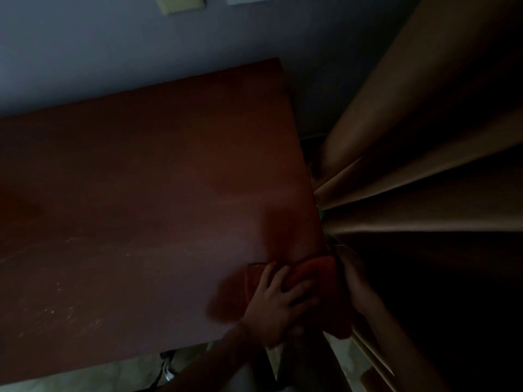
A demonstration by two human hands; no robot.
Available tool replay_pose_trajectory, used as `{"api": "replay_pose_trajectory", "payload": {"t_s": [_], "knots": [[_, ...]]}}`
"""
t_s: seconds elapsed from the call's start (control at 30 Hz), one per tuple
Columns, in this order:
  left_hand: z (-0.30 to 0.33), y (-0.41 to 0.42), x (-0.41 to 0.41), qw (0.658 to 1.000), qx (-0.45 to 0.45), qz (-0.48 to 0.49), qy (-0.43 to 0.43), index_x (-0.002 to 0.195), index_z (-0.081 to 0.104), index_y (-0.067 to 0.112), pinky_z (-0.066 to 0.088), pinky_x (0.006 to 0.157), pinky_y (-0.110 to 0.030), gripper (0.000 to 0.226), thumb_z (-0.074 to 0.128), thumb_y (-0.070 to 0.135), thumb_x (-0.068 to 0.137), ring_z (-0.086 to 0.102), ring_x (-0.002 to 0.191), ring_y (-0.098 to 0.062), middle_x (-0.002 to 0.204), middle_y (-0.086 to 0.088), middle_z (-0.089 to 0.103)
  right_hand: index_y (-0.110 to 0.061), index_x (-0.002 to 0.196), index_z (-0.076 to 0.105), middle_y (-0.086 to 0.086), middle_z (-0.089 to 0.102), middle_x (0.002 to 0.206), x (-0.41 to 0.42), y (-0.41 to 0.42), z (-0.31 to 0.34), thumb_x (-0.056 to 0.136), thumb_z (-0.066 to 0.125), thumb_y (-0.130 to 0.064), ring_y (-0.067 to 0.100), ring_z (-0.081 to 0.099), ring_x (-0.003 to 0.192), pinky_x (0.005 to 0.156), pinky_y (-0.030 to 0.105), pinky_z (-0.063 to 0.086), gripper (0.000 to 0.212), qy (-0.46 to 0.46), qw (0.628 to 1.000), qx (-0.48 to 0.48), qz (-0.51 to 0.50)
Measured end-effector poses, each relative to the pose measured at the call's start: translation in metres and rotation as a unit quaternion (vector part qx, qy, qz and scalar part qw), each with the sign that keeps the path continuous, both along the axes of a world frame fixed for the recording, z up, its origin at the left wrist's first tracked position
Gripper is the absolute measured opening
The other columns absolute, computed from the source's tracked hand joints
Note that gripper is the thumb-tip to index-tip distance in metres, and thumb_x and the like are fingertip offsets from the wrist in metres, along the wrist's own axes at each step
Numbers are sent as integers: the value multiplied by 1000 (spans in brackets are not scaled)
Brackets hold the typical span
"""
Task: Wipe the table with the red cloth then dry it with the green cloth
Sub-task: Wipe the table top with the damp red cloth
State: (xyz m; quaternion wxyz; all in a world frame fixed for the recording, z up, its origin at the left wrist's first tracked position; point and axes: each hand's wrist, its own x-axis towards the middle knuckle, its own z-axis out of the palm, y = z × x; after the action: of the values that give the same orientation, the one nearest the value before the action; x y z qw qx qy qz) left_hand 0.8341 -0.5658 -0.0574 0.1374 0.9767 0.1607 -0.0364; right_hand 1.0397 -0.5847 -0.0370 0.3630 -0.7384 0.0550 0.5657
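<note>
The scene is dim. A reddish-brown table (141, 207) fills the left and middle of the view. The red cloth (314, 268) lies at the table's near right corner and hangs over the right edge. My left hand (276, 302) presses flat on the cloth with its fingers spread. My right hand (357, 282) is beside the table's right edge, against the hanging part of the cloth; its grip is lost in the dark. Pale specks lie on the table's near left part. No green cloth is visible.
A tan curtain (424, 165) hangs in folds right against the table's right edge. A grey wall (113, 52) with switch plates (181, 4) runs behind the table. Pale floor and a dark cable (167, 369) show below the near edge.
</note>
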Motion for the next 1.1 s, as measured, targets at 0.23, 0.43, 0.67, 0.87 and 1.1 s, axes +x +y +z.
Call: {"api": "replay_pose_trajectory", "payload": {"t_s": [0.23,0.43,0.67,0.87,1.1], "knots": [[17,105,39,961,-11,274,44,141,50,37,29,106,-66,62,49,57,82,39,129,-50,148,0,47,-13,136,50,8,53,135,-1,36,0,105,32,-26,19,51,118,81,26,45,38,-36,995,26,89],[24,100,63,934,-26,355,39,135,56,32,43,92,-58,60,51,54,79,46,119,-50,143,-5,51,-8,143,40,5,46,139,-17,37,-7,106,25,-27,16,43,126,72,4,33,44,-81,994,44,60],[6,-45,24,972,-6,236,-11,133,50,37,51,83,-53,70,67,60,68,41,113,-42,141,1,42,-28,106,74,2,71,116,4,1,-24,85,45,-59,17,67,102,75,28,56,47,25,996,84,-14],[-2,-43,-13,975,14,218,-35,139,43,39,47,92,-52,65,49,61,78,42,115,-39,146,5,39,-5,137,49,10,53,138,-18,15,-10,105,27,-35,25,51,124,74,11,41,50,-60,995,3,80],[2,71,-23,889,41,455,-30,136,55,31,26,107,-67,60,52,55,80,37,129,-46,139,-7,54,-7,140,47,14,47,145,-22,37,-11,106,21,-38,28,42,133,85,20,31,53,-125,985,-42,111]]}}
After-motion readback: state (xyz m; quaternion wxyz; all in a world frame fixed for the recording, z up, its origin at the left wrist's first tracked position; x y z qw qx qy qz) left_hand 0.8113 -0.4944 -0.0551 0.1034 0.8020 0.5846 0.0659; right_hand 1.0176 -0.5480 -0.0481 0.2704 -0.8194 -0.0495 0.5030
